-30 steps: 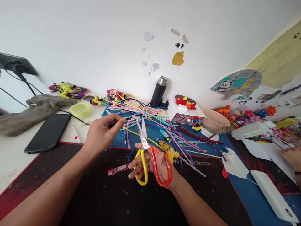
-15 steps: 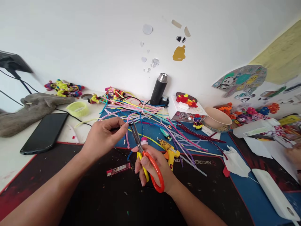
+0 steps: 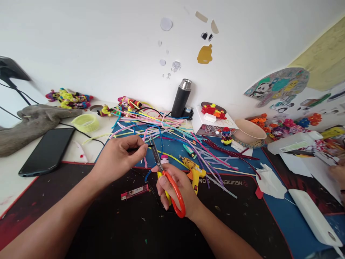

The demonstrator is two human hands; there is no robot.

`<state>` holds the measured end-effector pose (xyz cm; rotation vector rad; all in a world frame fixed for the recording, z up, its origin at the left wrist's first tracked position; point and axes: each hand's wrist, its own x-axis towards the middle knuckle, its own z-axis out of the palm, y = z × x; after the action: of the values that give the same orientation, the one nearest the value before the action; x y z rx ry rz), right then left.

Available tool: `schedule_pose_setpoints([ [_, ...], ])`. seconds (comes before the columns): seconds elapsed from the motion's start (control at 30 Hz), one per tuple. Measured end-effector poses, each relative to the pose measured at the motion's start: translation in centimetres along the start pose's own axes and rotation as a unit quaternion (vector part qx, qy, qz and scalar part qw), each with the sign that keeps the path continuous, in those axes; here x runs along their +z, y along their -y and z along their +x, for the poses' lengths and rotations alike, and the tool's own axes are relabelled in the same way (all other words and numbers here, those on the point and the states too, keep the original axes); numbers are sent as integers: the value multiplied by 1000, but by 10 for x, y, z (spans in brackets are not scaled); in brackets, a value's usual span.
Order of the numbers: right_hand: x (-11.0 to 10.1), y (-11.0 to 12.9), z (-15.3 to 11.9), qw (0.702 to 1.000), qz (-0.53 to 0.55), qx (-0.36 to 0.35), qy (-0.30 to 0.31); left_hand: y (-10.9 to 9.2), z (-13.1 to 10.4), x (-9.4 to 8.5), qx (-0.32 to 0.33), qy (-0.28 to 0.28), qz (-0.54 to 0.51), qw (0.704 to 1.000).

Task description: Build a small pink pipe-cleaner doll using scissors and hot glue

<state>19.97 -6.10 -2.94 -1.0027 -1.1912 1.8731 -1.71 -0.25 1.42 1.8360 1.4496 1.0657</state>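
Note:
My left hand (image 3: 121,154) pinches a thin black strip (image 3: 132,149), perhaps a pipe cleaner, between thumb and fingertips. Its short end pokes past the fingertips at the scissor blades. My right hand (image 3: 178,187) is wrapped round the scissors (image 3: 175,196), whose orange-red handle loop faces me; a yellow part shows between the fingers. The blades point up and away, slightly parted near the black end. Just behind the right hand, a small pink-topped figure (image 3: 164,158) is partly hidden. A yellow glue gun (image 3: 198,176) lies right of that hand.
Pipe cleaners (image 3: 161,124) of several colours spread across the back. A small red-labelled case (image 3: 134,192) lies on the black mat (image 3: 113,226). Behind are a black flask (image 3: 182,99), white box (image 3: 198,122) and bowl (image 3: 249,133); a phone (image 3: 47,151) lies left. Another person's hand (image 3: 338,174) shows at far right.
The scissor blades have come up around the black strip's end and look slightly more parted. The camera view has shifted a little; both hands keep their grips.

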Motion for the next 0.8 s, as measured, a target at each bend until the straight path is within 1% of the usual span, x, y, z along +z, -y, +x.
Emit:
schedule_pose_setpoints([
  [0.17, 1, 1, 0, 1000, 5, 10, -8, 2, -1, 1, 5, 6, 7, 1000],
  [0.43, 1, 0, 0, 1000, 8, 15, -15, -3, -1, 2, -7, 10, 19, 1000],
  [0.8, 2, 2, 0, 999, 7, 21, -25, 2, -3, 2, 4, 22, 7, 1000],
])
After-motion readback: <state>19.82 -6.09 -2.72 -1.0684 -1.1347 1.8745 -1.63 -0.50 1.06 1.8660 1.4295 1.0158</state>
